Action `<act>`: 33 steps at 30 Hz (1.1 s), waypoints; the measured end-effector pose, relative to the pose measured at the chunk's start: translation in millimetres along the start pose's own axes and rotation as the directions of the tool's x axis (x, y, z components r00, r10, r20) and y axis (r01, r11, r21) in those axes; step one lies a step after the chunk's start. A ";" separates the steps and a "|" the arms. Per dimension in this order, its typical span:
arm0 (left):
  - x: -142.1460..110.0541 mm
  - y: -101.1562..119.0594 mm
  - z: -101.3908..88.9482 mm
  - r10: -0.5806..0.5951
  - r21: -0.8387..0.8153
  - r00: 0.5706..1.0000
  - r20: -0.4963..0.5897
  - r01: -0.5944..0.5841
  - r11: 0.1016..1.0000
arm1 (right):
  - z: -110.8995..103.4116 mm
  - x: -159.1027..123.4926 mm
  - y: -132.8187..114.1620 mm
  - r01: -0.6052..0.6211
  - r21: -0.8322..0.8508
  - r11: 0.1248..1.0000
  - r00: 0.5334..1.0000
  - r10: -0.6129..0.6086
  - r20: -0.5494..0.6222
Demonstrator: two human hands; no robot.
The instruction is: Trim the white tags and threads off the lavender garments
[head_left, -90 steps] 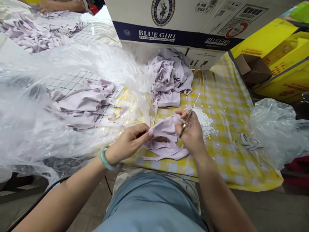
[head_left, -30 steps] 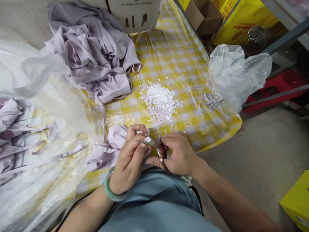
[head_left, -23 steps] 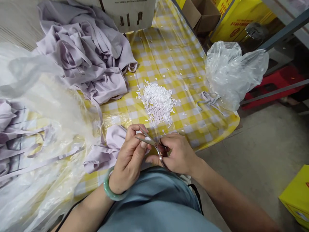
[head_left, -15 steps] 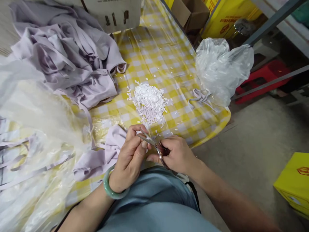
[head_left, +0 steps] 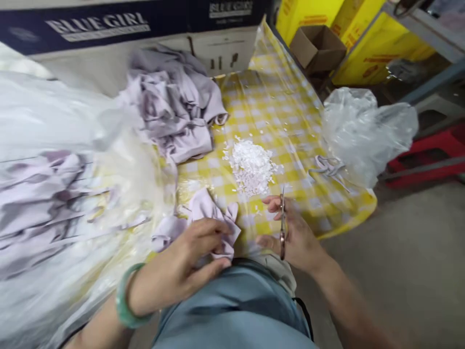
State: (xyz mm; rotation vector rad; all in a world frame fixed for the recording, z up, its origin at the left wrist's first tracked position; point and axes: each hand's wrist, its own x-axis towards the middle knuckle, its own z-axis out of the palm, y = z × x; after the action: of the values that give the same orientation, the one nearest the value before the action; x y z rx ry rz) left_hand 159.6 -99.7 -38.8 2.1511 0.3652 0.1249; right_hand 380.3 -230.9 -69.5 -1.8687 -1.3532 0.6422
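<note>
My left hand [head_left: 187, 257], with a green bangle [head_left: 125, 300] at its wrist, curls over a small lavender cloth piece [head_left: 203, 206]. Folds of the cloth show between thumb and fingers; how firm the hold is, I cannot make out. Scissors [head_left: 282, 228] stay in my right hand [head_left: 296, 235], their blades pointing away from me and looking closed. The fingers of that hand are loosely curled, with the thumb apart. Just beyond my hands lies a heap of small white pieces [head_left: 252, 167], with several strays scattered around it.
A yellow checked cloth [head_left: 250, 104] covers the table. Crumpled lavender fabric [head_left: 174, 106] lies at the back, more lavender fabric [head_left: 39, 203] at the left by clear plastic sheeting [head_left: 123, 169]. A clear plastic bag [head_left: 366, 131] and thin straps [head_left: 329, 167] sit right. Behind stands an open carton [head_left: 317, 48].
My hands have parted. The left has moved away from the scissor blades onto the lavender cloth; the right has drawn off rightward with the scissors turned upright. The view has shifted left and up.
</note>
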 end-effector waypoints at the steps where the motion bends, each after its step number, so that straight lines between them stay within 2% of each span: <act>1: -13.5 -4.7 -9.7 -0.051 0.094 0.995 -0.087 0.060 0.994 | 7.7 4.7 -3.5 0.053 0.008 0.999 0.998 -0.053 0.029; 2: -26.0 -10.3 -18.1 -0.104 0.170 0.969 -0.224 0.143 0.975 | 18.3 9.4 -7.8 0.084 0.013 0.996 0.994 -0.085 0.066; 4: -45.2 -21.3 -29.8 -0.172 0.224 0.855 -0.490 0.313 0.923 | 44.0 18.5 -19.0 0.126 -0.001 0.992 0.979 -0.124 0.160; 5: -51.0 -25.2 -32.5 -0.182 0.222 0.811 -0.556 0.355 0.908 | 56.2 22.7 -25.9 0.142 -0.014 0.990 0.968 -0.136 0.212; 6: -54.2 -27.3 -33.0 -0.178 0.219 0.800 -0.573 0.358 0.908 | 65.8 26.8 -33.8 0.150 -0.016 0.988 0.956 -0.141 0.257; 8: -53.1 -25.7 -28.3 -0.140 0.215 0.857 -0.496 0.277 0.936 | 73.5 34.3 -53.1 0.115 0.064 0.991 0.939 -0.129 0.318; 10: -44.2 -19.0 -19.7 -0.085 0.176 0.916 -0.393 0.166 0.970 | 65.1 40.4 -75.4 0.043 0.288 0.957 0.937 -0.139 0.321; 11: -37.9 -15.2 -15.8 -0.075 0.130 0.929 -0.364 0.130 0.983 | 56.8 43.0 -86.2 0.031 0.420 0.907 0.943 -0.167 0.290; 13: -24.0 -8.2 -13.3 -0.117 -0.041 0.933 -0.340 0.110 0.993 | 39.2 49.9 -102.7 0.062 0.622 0.780 0.963 -0.211 0.168; 15: -10.4 -3.5 -22.6 -0.232 -0.287 0.897 -0.377 0.126 0.950 | 28.1 64.8 -110.5 0.126 0.718 0.684 0.981 -0.196 0.014; 16: -3.8 -2.2 -33.0 -0.297 -0.404 0.852 -0.431 0.112 0.908 | 26.5 77.2 -112.2 0.151 0.738 0.657 0.984 -0.168 -0.052; 17: 3.0 -1.7 -47.5 -0.354 -0.495 0.789 -0.503 0.072 0.866 | 27.7 93.3 -113.8 0.172 0.744 0.645 0.985 -0.137 -0.108; 19: 18.9 -3.2 -87.5 -0.412 -0.554 0.619 -0.669 -0.046 0.831 | 36.4 136.0 -121.3 0.212 0.718 0.663 0.975 -0.099 -0.198; 21: 39.0 -7.6 -134.4 -0.376 -0.465 0.444 -0.813 -0.107 0.879 | 49.3 188.8 -137.8 0.246 0.661 0.709 0.962 -0.096 -0.255; 22: 49.5 -10.4 -155.7 -0.338 -0.391 0.346 -0.875 -0.096 0.915 | 55.9 216.7 -148.8 0.269 0.615 0.741 0.951 -0.103 -0.292; 23: 59.1 -13.3 -172.3 -0.274 -0.301 0.273 -0.922 -0.061 0.952 | 62.0 244.0 -160.4 0.277 0.552 0.786 0.939 -0.100 -0.329; 24: 66.2 -15.8 -182.4 -0.181 -0.183 0.233 -0.956 0.012 0.983 | 67.5 269.1 -171.1 0.266 0.527 0.807 0.943 -0.104 -0.317; 25: 69.6 -17.9 -184.6 -0.081 -0.061 0.236 -0.969 0.091 0.994 | 72.5 290.5 -179.8 0.250 0.511 0.822 0.949 -0.103 -0.298; 26: 68.4 -19.3 -178.5 0.022 0.065 0.278 -0.960 0.147 0.987 | 77.1 307.2 -185.4 0.235 0.492 0.838 0.955 -0.104 -0.279; 28: 51.8 -19.7 -145.8 0.176 0.274 0.452 -0.874 0.162 0.948 | 85.0 323.1 -185.1 0.219 0.464 0.858 0.962 -0.110 -0.251; 29: 37.5 -19.2 -123.7 0.223 0.331 0.541 -0.811 0.111 0.937 | 88.3 322.1 -179.4 0.218 0.455 0.863 0.964 -0.116 -0.241; 30: 20.4 -19.0 -101.9 0.211 0.334 0.654 -0.726 0.067 0.940 | 90.8 315.8 -170.9 0.225 0.442 0.869 0.963 -0.128 -0.238; 31: 1.5 -19.9 -83.0 0.158 0.291 0.728 -0.667 0.060 0.955 | 92.6 304.9 -160.8 0.233 0.428 0.873 0.961 -0.140 -0.238; 32: -18.3 -23.0 -69.2 0.061 0.219 0.777 -0.626 0.100 0.971 | 93.8 290.3 -150.4 0.258 0.406 0.877 0.954 -0.166 -0.248; 33: -38.5 -29.1 -61.7 -0.057 0.162 0.781 -0.622 0.199 0.966 | 94.8 273.0 -141.0 0.310 0.338 0.889 0.937 -0.226 -0.265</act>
State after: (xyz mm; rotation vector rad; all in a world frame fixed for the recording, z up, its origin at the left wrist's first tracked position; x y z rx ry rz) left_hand 103.0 -47.3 -25.6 2.2492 0.9422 0.7539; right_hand 315.3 78.4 -9.7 -1.3688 -1.2164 0.4928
